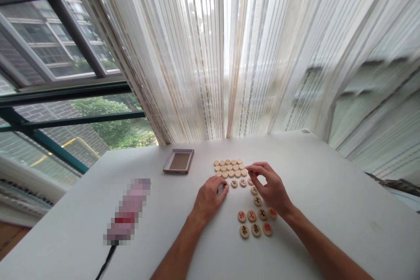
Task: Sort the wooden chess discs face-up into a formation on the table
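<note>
Round wooden xiangqi pieces lie on the white table. A block of plain-faced pieces (230, 168) sits in three rows just beyond my hands. My left hand (210, 197) is closed at the left end of a row of marked pieces, thumb and forefinger around a xiangqi piece (226, 185) that is partly hidden. My right hand (271, 186) is pinched at the right edge of the plain block; whatever is between its fingertips is too small to make out. Its palm overhangs some pieces. Nearer me, several face-up pieces (251, 215) show red or black characters.
An open shallow box (179, 160) lies at the back left of the table (328, 210). A pixelated pinkish object (127, 212) with a black cord (106, 262) is on the left. Sheer striped curtains (216, 52) hang behind the table, beside a window (65, 52).
</note>
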Demonstrator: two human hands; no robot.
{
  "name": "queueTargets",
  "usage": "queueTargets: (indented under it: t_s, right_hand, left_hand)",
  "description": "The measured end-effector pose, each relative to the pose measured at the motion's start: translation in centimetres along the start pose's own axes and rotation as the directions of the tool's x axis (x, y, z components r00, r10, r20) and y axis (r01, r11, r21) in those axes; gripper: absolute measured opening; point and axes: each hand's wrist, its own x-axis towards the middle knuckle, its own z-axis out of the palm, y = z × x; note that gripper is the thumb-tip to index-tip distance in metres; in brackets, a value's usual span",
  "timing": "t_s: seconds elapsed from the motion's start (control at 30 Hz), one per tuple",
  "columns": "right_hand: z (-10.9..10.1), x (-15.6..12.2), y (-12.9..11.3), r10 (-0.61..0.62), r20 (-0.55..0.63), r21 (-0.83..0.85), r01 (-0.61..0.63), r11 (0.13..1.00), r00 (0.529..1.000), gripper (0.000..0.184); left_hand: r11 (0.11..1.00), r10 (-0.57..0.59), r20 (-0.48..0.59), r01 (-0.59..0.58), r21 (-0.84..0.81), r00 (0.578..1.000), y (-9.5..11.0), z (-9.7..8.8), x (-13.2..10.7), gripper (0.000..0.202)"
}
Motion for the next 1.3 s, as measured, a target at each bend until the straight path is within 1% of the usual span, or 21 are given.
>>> queueTargets:
  t_s: [0.13, 0.37, 0.43, 0.5, 0.57, 0.67, 0.73, 0.77, 0.8, 0.87, 0.93, 1.0, 1.07, 1.13, 1.23, 1.3]
  right_hand:
    - [0.0, -0.1, 0.7, 0.024, -0.009, 0.005, -0.024, 1.000, 1.000, 0.021]
    - [-0.1, 0.0, 0.8, 0.081, -0.043, 0.154, -0.073, 0.985, 0.996, 0.021]
    - [-0.1, 0.0, 0.9, 0.087, -0.044, 0.168, -0.079, 0.983, 0.995, 0.021]
    - [0.0, 0.0, 0.9, 0.098, -0.024, 0.188, -0.092, 0.978, 0.995, 0.022]
    - [0.3, -0.1, 0.9, 0.120, 0.035, 0.218, -0.124, 0.968, 0.992, 0.024]
    - [0.6, -0.4, 0.6, 0.142, 0.211, 0.264, -0.196, 0.944, 0.967, 0.029]
    - [0.9, -0.7, 0.1, 0.126, 0.315, 0.272, -0.217, 0.938, 0.941, 0.033]
    - [0.9, -0.8, -0.1, 0.115, 0.340, 0.266, -0.213, 0.940, 0.933, 0.033]
    - [1.0, -0.9, -0.4, 0.104, 0.347, 0.253, -0.200, 0.946, 0.932, 0.032]
    - [1.2, -1.1, -0.9, 0.086, 0.343, 0.209, -0.165, 0.964, 0.935, 0.023]
    - [1.5, -1.3, -1.2, 0.061, 0.341, 0.156, -0.121, 0.980, 0.938, 0.014]
    - [1.9, -1.6, -1.3, 0.014, 0.349, 0.119, -0.059, 0.991, 0.937, 0.009]
    - [2.2, -1.8, -1.3, -0.038, 0.357, 0.104, 0.001, 0.995, 0.933, 0.010]
    - [2.2, -1.8, -1.2, -0.075, 0.364, 0.093, 0.044, 0.995, 0.928, 0.014]
    - [1.7, -1.5, -1.1, -0.096, 0.357, 0.051, 0.084, 0.995, 0.929, 0.021]
    - [0.9, -1.1, -0.9, -0.095, 0.334, 0.017, 0.095, 0.995, 0.938, 0.024]
  left_hand:
    - [1.000, -0.008, -0.009, 0.008, 0.007, 1.000, -0.1, 0.1, 0.0, 0.009]
    - [0.999, -0.026, 0.002, 0.026, 0.041, 1.000, 0.1, 0.0, 0.0, 0.011]
    - [0.999, -0.033, -0.006, 0.034, 0.040, 0.999, 0.1, 0.0, -0.1, 0.013]
    - [0.998, -0.043, -0.040, 0.045, 0.033, 0.998, 0.1, 0.0, -0.1, 0.021]
    - [0.998, -0.053, -0.100, 0.056, 0.023, 0.994, 0.3, 0.0, -0.1, 0.029]
    - [0.998, -0.050, -0.183, 0.043, -0.042, 0.982, 1.0, -0.1, -0.2, 0.030]
    - [0.990, -0.053, -0.194, 0.026, -0.140, 0.980, 1.7, -0.2, -0.3, 0.027]
    - [0.980, -0.061, -0.187, 0.023, -0.196, 0.980, 2.0, -0.3, -0.3, 0.025]
    - [0.968, -0.072, -0.174, 0.026, -0.250, 0.982, 2.3, -0.3, -0.4, 0.024]
    - [0.940, -0.097, -0.143, 0.044, -0.337, 0.985, 2.8, -0.2, -0.4, 0.023]
    - [0.911, -0.128, -0.112, 0.072, -0.406, 0.986, 2.9, 0.0, -0.4, 0.023]
    - [0.876, -0.166, -0.079, 0.110, -0.469, 0.983, 2.8, 0.2, -0.4, 0.025]
    - [0.844, -0.202, -0.055, 0.145, -0.517, 0.978, 2.6, 0.5, -0.3, 0.026]
    - [0.802, -0.233, -0.028, 0.175, -0.571, 0.972, 2.4, 0.6, -0.3, 0.026]
    - [0.692, -0.300, 0.000, 0.217, -0.689, 0.954, 2.1, 0.7, -0.1, 0.029]
    - [0.625, -0.355, -0.022, 0.219, -0.749, 0.935, 1.8, 0.6, 0.2, 0.032]
